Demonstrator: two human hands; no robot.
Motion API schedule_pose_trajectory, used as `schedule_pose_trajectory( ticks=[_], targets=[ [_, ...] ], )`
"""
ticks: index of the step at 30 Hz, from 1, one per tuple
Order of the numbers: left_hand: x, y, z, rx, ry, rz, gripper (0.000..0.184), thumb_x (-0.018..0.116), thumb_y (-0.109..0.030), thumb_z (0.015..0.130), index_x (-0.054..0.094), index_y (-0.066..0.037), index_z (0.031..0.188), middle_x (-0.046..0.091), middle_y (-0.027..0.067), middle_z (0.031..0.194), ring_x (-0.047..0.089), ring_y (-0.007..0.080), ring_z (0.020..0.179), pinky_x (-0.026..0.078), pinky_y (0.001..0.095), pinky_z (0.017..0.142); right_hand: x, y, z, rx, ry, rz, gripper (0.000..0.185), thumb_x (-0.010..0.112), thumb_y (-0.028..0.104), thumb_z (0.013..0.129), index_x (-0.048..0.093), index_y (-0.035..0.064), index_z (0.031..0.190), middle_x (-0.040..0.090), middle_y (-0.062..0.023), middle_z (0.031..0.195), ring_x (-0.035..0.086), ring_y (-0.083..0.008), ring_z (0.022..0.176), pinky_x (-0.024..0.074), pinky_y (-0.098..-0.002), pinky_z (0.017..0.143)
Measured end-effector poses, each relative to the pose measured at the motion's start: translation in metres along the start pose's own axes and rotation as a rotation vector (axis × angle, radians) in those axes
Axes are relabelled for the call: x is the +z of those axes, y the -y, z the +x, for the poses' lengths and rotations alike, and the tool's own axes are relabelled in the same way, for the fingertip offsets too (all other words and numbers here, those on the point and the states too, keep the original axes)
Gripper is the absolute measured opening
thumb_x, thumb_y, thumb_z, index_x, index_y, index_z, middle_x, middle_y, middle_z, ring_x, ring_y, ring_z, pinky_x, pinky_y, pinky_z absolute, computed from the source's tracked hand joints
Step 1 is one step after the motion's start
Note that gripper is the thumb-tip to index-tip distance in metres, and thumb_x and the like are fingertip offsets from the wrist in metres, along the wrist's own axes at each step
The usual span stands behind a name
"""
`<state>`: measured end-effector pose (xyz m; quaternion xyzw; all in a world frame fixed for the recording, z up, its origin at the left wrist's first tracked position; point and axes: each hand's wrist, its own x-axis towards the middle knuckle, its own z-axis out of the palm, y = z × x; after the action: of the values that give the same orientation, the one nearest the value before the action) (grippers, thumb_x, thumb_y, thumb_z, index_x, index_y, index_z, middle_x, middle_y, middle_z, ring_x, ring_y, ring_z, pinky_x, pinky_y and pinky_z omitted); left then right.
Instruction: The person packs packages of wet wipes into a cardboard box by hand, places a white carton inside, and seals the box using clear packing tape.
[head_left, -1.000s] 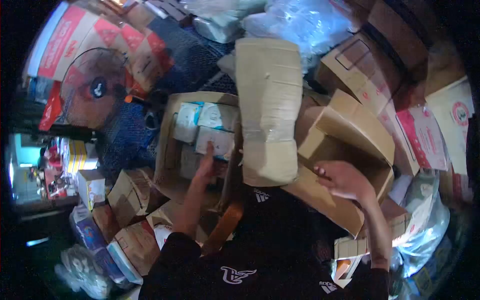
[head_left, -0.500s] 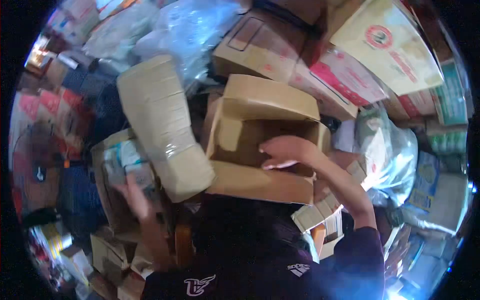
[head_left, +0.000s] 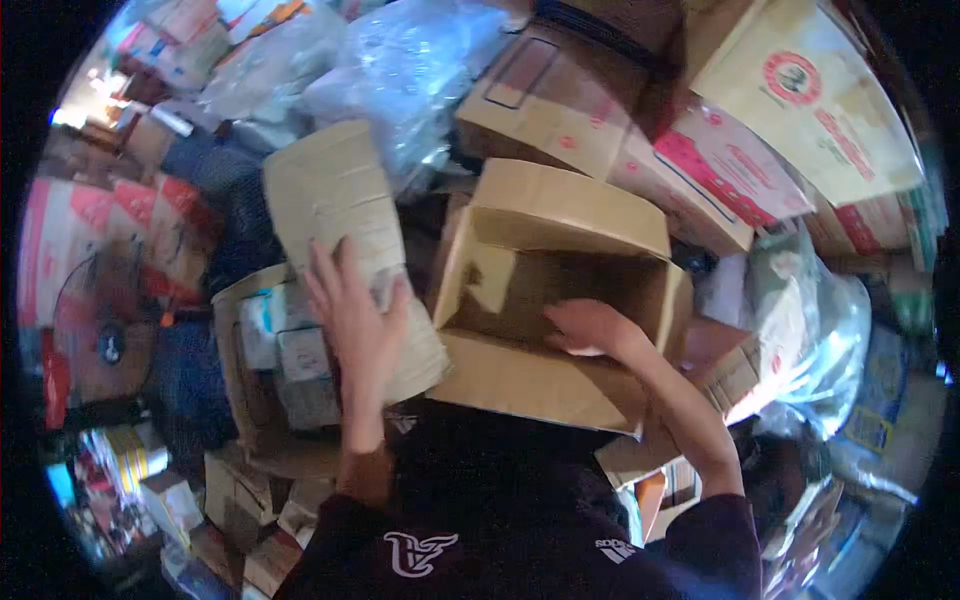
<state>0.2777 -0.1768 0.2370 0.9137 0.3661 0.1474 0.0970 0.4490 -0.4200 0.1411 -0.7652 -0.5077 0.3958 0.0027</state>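
Observation:
A long tan taped cardboard bundle (head_left: 335, 185) lies at a slant between two open boxes. My left hand (head_left: 355, 315) is over its middle with the fingers spread; whether it touches the bundle is hard to tell. On the right stands an open brown box (head_left: 560, 195), its flaps raised and its visible inside bare. My right hand (head_left: 590, 328) hangs over the opening of that box, fingers bent, and what they hold, if anything, is hidden. White and grey packets (head_left: 305, 355) fill part of the other open box (head_left: 235, 380) at the left.
Clear plastic bags (head_left: 400, 75) are heaped at the top. Printed cartons (head_left: 720, 165) are stacked at the upper right. A stuffed plastic bag (head_left: 815, 330) lies at the right. A fan (head_left: 110, 342) stands at the far left, with small boxes (head_left: 240, 490) at the lower left.
The view has swung to the right. My left hand has gone from over the packets to over the taped bundle. My right hand has moved from the box's flap to over its opening.

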Motion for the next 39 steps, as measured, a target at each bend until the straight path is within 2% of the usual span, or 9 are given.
schedule_pose_trajectory(
  ticks=[4, 7, 11, 13, 15, 18, 25, 32, 39],
  targets=[
    [-0.009, 0.004, 0.021, -0.023, 0.104, 0.126, 0.08, 0.071, -0.031, 0.081, 0.031, -0.007, 0.146, 0.025, 0.0239, 0.152, 0.02, 0.0505, 0.139, 0.023, 0.0586, 0.111, 0.037, -0.016, 0.006, -0.055, 0.027, -0.16, 0.033, 0.06, 0.031, 0.086, 0.061, 0.0004, 0.099, 0.066, -0.0229, 0.1, 0.063, -0.0396, 0.098, 0.0504, -0.0474, 0.086],
    [-0.008, 0.026, 0.038, 0.011, -0.063, -0.242, 0.085, 0.075, -0.03, 0.078, 0.03, -0.007, 0.147, 0.028, 0.0231, 0.151, 0.025, 0.0462, 0.137, 0.025, 0.0535, 0.111, 0.027, -0.011, 0.01, 0.039, 0.049, -0.097, 0.028, 0.06, 0.029, 0.086, 0.063, 0.0027, 0.094, 0.067, -0.0201, 0.094, 0.064, -0.0382, 0.091, 0.0524, -0.0467, 0.081],
    [-0.008, 0.068, 0.035, -0.31, -0.071, -0.492, 0.088, 0.079, -0.035, 0.076, 0.035, 0.003, 0.143, 0.045, 0.0204, 0.141, 0.046, 0.0333, 0.127, 0.037, 0.0399, 0.105, 0.036, -0.022, 0.013, -0.372, -0.496, 0.111, 0.02, 0.059, 0.022, 0.086, 0.062, 0.0043, 0.095, 0.066, -0.0185, 0.092, 0.065, -0.0373, 0.086, 0.0534, -0.045, 0.075],
    [-0.015, 0.079, 0.026, -0.492, 0.0, -0.67, 0.076, 0.077, -0.036, 0.079, 0.046, 0.005, 0.135, 0.057, 0.0145, 0.128, 0.054, 0.0253, 0.118, 0.04, 0.0341, 0.1, -0.028, 0.042, -0.002, -0.126, -0.324, 0.39, 0.014, 0.058, 0.018, 0.086, 0.062, 0.0074, 0.096, 0.065, -0.0178, 0.097, 0.065, -0.036, 0.09, 0.0541, -0.0446, 0.075],
    [-0.025, 0.092, 0.023, -0.646, 0.235, -0.807, 0.073, 0.077, -0.04, 0.08, 0.05, -0.001, 0.135, 0.057, 0.0107, 0.131, 0.051, 0.0234, 0.122, 0.038, 0.0378, 0.102, -0.04, 0.066, 0.002, -0.302, -0.516, 0.362, 0.02, 0.062, 0.014, 0.087, 0.06, 0.0006, 0.101, 0.063, -0.0194, 0.088, 0.064, -0.0353, 0.081, 0.0517, -0.0391, 0.073],
    [-0.022, 0.092, 0.013, -0.613, 0.125, -1.013, 0.044, 0.072, -0.029, 0.087, 0.062, 0.002, 0.117, 0.067, 0.0066, 0.107, 0.061, 0.0169, 0.099, 0.045, 0.0289, 0.087, -0.057, 0.113, 0.027, -0.322, -0.576, 0.724, 0.026, 0.063, 0.021, 0.091, 0.061, 0.0, 0.106, 0.066, -0.0177, 0.095, 0.066, -0.0275, 0.088, 0.0518, -0.0367, 0.078],
    [-0.009, 0.129, 0.022, -0.808, 0.297, -1.358, 0.032, 0.076, -0.029, 0.083, 0.064, -0.008, 0.105, 0.066, 0.0, 0.099, 0.061, 0.011, 0.091, 0.045, 0.026, 0.078, -0.051, 0.152, 0.118, -0.056, -0.479, 1.109, 0.04, 0.062, 0.031, 0.095, 0.058, -0.0002, 0.119, 0.068, -0.0141, 0.101, 0.064, -0.0203, 0.09, 0.0507, -0.0322, 0.079],
    [-0.008, 0.084, 0.022, -0.746, -0.079, -1.357, 0.028, 0.081, -0.017, 0.078, 0.063, -0.004, 0.094, 0.067, 0.0062, 0.092, 0.063, 0.0149, 0.081, 0.048, 0.0289, 0.072, -0.03, 0.131, 0.152, -0.225, -0.469, 1.482, 0.028, 0.066, 0.024, 0.091, 0.064, -0.0032, 0.097, 0.068, -0.0095, 0.085, 0.064, -0.0159, 0.074, 0.0527, -0.0313, 0.065],
    [-0.011, 0.072, 0.02, -0.664, -0.125, -1.001, 0.03, 0.081, -0.022, 0.079, 0.064, -0.001, 0.092, 0.067, 0.0033, 0.087, 0.058, 0.0086, 0.077, 0.045, 0.024, 0.071, -0.033, 0.118, 0.162, -0.122, -0.588, 1.16, 0.026, 0.069, 0.018, 0.088, 0.062, -0.0009, 0.105, 0.064, -0.0066, 0.085, 0.063, -0.0167, 0.08, 0.053, -0.0302, 0.069]
  ],
)
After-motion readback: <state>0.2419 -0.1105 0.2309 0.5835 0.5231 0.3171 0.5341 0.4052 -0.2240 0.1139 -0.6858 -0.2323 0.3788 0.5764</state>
